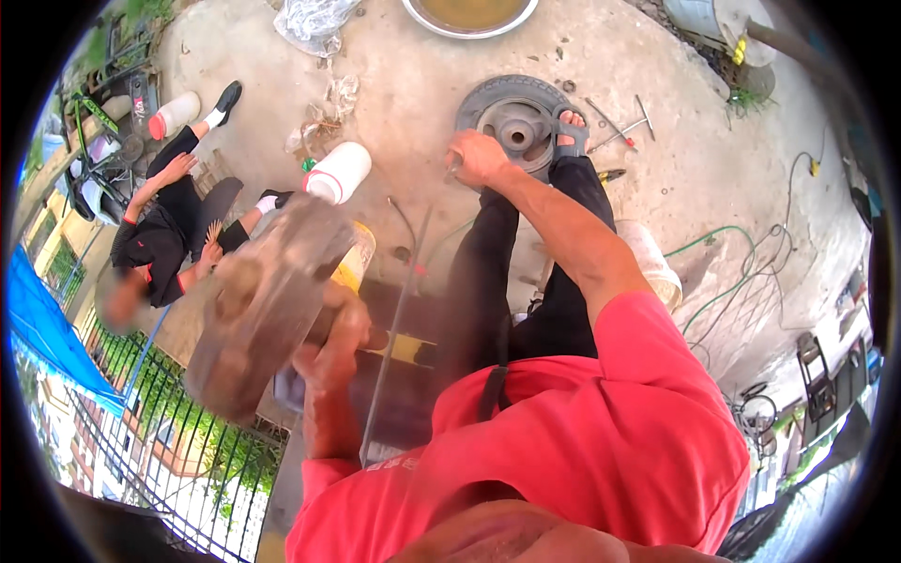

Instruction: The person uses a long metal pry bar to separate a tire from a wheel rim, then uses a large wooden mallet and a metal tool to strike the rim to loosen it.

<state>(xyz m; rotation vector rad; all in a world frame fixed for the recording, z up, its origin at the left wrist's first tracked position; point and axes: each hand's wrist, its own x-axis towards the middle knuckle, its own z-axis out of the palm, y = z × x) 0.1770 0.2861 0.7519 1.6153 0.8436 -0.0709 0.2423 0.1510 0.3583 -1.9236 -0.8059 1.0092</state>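
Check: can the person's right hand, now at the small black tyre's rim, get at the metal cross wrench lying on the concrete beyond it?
Probably yes: right hand rests by the tyre; bare concrete separates it from the cross wrench.

Blurred heavy hammer head (267, 300) raised near the camera — small black-tyred wheel (518, 120) lies flat on concrete.

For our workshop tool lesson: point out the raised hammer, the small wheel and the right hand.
hammer (267, 305), head view, blurred metal head.
small wheel (516, 124), head view, metal hub.
right hand (479, 158), head view, back of hand.
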